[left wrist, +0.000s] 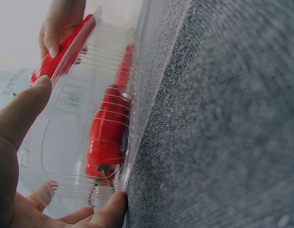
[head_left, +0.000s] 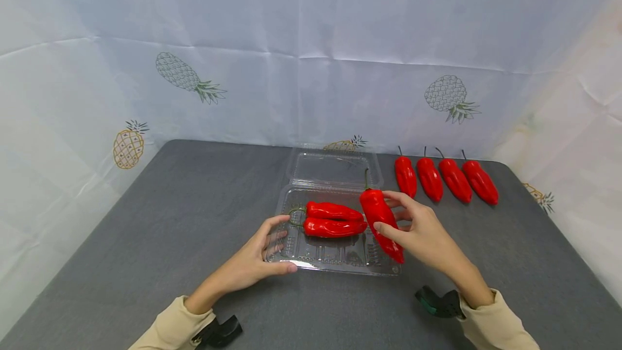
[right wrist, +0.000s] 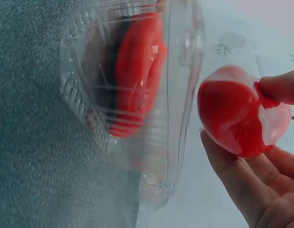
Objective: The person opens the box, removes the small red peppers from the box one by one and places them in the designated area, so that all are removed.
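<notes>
A clear plastic clamshell container [head_left: 311, 262] lies with its lid [head_left: 330, 169] folded back on the grey table. Inside it, two red peppers, one behind [head_left: 335, 211] and one in front [head_left: 334, 228], lie side by side with stems to the left. My left hand [head_left: 250, 263] holds the container's front left corner, thumb at the front rim and fingers round the left side. Above the container's right side, my right hand [head_left: 425, 234] grips another red pepper [head_left: 373, 208] between thumb and fingers. This pepper [right wrist: 232, 114] is tilted, stem pointing away, apart from the container in the right wrist view.
Several more red peppers [head_left: 429, 180] lie in a row at the table's back right, stems toward the back. A pale pineapple-print cloth [head_left: 291, 96] hangs behind the grey table [head_left: 194, 199]. Dark wrist devices, left [head_left: 221, 332] and right [head_left: 439, 302], sit at the sleeves.
</notes>
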`<state>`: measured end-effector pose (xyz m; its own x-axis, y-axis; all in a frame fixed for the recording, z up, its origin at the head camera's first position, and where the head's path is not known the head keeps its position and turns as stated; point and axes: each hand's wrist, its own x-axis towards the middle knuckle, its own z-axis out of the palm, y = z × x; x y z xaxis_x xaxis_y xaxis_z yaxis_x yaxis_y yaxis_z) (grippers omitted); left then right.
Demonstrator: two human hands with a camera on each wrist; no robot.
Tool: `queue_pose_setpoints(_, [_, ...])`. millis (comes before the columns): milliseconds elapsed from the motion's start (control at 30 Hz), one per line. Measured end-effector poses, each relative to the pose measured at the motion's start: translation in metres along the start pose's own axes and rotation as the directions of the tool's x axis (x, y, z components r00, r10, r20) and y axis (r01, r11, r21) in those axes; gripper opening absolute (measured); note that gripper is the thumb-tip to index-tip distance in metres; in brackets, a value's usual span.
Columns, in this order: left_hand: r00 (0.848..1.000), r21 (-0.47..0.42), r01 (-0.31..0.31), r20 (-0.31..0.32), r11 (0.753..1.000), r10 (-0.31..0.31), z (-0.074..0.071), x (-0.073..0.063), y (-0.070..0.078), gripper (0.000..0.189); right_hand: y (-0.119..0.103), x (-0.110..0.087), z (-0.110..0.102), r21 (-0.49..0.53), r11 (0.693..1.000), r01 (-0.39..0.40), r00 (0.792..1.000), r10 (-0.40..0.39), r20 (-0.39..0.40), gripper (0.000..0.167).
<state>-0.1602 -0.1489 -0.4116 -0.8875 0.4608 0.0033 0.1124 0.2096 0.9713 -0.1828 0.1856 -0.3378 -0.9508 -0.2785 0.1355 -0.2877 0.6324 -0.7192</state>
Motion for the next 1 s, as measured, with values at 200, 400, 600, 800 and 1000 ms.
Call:
queue_pose_setpoints(200, [1.0, 0.006, -0.006, -0.001, 1.0, 0.006, 0.0, 0.0, 0.0, 0.093, 0.005, -0.004, -0.005, 0.012, 1.0, 0.004, 0.999, -0.004, -0.036, 0.066])
queue_pose_setpoints(400, [1.0, -0.001, 0.001, -0.003, 1.0, -0.001, 0.0, 0.001, -0.001, 0.092, 0.01, -0.005, -0.012, 0.012, 1.0, -0.025, 0.999, 0.026, -0.044, 0.066])
queue_pose_setpoints(600, [1.0, -0.009, -0.016, 0.0, 1.0, 0.016, 0.001, 0.003, -0.003, 0.089, 0.016, -0.004, -0.017, -0.006, 0.999, -0.041, 0.998, 0.041, -0.052, 0.066])
queue_pose_setpoints(800, [1.0, -0.002, -0.014, -0.001, 1.0, 0.014, 0.001, 0.002, -0.001, 0.09, 0.021, -0.002, -0.02, -0.015, 0.998, -0.063, 0.996, 0.062, -0.057, 0.068])
queue_pose_setpoints(1000, [1.0, -0.001, -0.014, 0.0, 1.0, 0.014, 0.001, 0.002, -0.001, 0.09, 0.028, 0.0, -0.023, -0.036, 0.996, -0.087, 0.994, 0.084, -0.064, 0.068])
